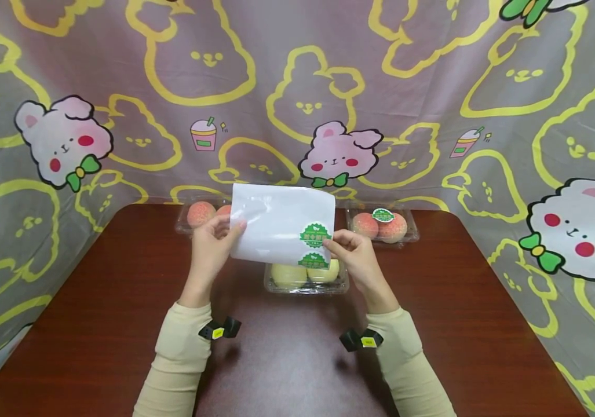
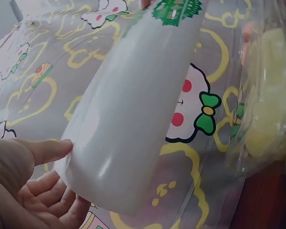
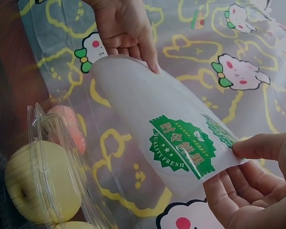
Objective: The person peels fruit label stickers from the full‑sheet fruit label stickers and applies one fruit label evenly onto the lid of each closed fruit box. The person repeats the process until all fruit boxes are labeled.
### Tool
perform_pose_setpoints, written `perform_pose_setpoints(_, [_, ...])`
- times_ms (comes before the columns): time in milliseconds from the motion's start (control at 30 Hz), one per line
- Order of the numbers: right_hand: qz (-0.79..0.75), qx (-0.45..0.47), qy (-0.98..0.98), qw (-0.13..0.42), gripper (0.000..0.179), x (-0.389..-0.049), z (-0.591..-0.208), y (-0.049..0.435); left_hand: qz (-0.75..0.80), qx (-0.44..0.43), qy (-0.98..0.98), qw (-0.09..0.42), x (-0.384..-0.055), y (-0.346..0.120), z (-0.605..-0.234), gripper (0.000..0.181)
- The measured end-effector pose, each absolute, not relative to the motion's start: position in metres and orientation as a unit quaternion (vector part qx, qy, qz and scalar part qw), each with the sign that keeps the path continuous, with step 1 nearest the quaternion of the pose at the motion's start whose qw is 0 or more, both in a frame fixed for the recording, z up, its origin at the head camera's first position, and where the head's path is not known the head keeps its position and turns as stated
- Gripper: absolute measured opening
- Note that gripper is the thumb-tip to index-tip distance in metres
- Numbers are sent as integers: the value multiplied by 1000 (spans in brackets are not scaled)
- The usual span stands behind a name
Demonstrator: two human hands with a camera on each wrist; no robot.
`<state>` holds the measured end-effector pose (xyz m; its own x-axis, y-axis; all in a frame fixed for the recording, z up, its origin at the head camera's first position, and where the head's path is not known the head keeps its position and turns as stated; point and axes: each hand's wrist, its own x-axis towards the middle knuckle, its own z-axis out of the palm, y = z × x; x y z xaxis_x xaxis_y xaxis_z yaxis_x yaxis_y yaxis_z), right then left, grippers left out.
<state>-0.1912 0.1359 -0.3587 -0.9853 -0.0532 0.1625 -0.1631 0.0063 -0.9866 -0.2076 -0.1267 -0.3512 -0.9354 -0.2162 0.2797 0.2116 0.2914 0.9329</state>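
A white sticker sheet [image 1: 271, 223] is held up between both hands above the table. My left hand [image 1: 208, 249] pinches its left edge, thumb on the near face and fingers behind. At the other end, my right hand [image 1: 361, 263] pinches the right edge beside the green round stickers [image 1: 315, 236]. Two stickers sit one above the other on the sheet's right side; the rest of this face is plain white. Below and partly hidden by the sheet stands a clear plastic box [image 1: 307, 288] with pale yellow-green apples [image 3: 40, 183]. The sheet bows slightly in the right wrist view.
Behind, a clear box of pink-orange peaches [image 1: 200, 214] stands at the left, partly covered by the sheet. Another peach box [image 1: 412, 231] at the right bears a green sticker [image 1: 383, 215] on its lid. A patterned curtain [image 1: 417, 87] borders the brown table [image 1: 94, 313].
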Motion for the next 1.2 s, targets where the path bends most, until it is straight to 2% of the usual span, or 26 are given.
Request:
perform_pose_setpoints(267, [725, 72, -682, 70, 26, -190, -357, 131, -440, -48, -829, 343, -201, -121, -351, 25])
perform_pose_setpoints(400, [730, 70, -675, 83, 31, -190, -358, 130, -384, -78, -833, 389, -195, -114, -350, 19])
perform_pose_setpoints(533, [734, 79, -670, 86, 31, -190, -360, 128, -363, -124, -835, 394, -190, -101, -351, 16])
perform_pose_setpoints(700, [730, 97, -672, 80, 19, -188, -361, 122, -351, -179, -837, 379, -183, -84, -353, 15])
perform_pose_setpoints(1100, [735, 123, -662, 78, 12, -182, -366, 103, -328, -212, -841, 374, -177, -67, -356, 22])
perform_pose_setpoints(1200, [740, 132, -655, 78, 16, -180, -367, 101, -334, -207, -841, 373, -176, -65, -358, 24])
